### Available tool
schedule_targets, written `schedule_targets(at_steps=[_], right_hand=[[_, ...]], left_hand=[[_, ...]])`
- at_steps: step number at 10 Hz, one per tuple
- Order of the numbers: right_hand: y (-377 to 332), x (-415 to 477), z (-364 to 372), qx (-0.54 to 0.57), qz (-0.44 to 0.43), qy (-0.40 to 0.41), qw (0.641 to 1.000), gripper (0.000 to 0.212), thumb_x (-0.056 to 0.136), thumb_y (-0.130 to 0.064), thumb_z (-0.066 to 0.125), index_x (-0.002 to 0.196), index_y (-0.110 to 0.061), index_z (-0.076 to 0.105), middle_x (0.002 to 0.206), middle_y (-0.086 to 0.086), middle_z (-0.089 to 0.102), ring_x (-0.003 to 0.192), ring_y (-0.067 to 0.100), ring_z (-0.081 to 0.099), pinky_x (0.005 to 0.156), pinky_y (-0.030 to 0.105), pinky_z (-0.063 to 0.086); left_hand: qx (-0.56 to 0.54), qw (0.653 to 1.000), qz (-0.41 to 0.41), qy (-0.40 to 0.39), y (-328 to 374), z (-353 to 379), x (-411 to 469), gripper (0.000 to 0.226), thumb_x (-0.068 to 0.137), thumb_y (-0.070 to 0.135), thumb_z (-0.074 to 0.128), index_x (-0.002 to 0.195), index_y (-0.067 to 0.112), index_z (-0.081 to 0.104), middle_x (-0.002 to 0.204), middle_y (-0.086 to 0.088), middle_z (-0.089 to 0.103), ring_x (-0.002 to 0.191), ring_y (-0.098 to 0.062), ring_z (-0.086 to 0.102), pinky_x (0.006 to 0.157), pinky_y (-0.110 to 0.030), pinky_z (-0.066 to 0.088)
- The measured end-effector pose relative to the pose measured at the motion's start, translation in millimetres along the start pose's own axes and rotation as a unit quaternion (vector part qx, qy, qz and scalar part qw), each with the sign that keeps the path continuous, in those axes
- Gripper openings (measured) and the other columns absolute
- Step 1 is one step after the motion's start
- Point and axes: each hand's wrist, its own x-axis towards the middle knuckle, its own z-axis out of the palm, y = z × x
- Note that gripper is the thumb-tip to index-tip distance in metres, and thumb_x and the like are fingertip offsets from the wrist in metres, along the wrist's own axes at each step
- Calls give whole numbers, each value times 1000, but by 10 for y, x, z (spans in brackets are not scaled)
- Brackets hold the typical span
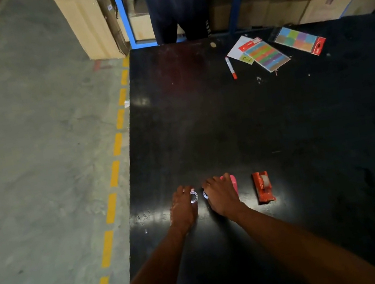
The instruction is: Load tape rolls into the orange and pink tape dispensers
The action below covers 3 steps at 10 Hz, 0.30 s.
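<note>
On the black table (278,125), the pink tape dispenser (233,182) lies near the front edge, mostly covered by my right hand (221,197), whose fingers curl over it. A small white-cored tape roll (205,194) peeks out at that hand's left edge. My left hand (183,209) lies just to the left, its fingertips closed on a second tape roll (193,196). The orange tape dispenser (263,188) stands apart to the right, untouched, with a pale roll visible in its upper part.
At the far right of the table lie a red-capped marker (231,67), packs of coloured sticky notes (266,55) and another pack (299,40). A person in a red shirt (178,5) stands at the far edge. The table's left edge drops to the floor with yellow dashes (114,173).
</note>
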Motion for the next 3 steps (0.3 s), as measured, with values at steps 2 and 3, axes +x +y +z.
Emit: schedule_targets(at_steps=[2,3], right_hand=[[-39,-151,-9,8,37,48,998,25,83,-20,65,108,-20,65,106,4,68,98,27,61,87,45,37],[-49,-390,72,96,26,97,990,39,83,-21,63,122,-21,60,115,2,66,109,27,60,100,51,38]], left_hand=[[16,999,17,-32,-12,-39,-43,62,81,18,69,138,16,47,136,-9,45,121,-29,48,102,-38,42],[-1,998,60,6,-3,-135,-230,60,83,16,65,139,17,43,135,-6,44,119,-27,48,101,-39,45]])
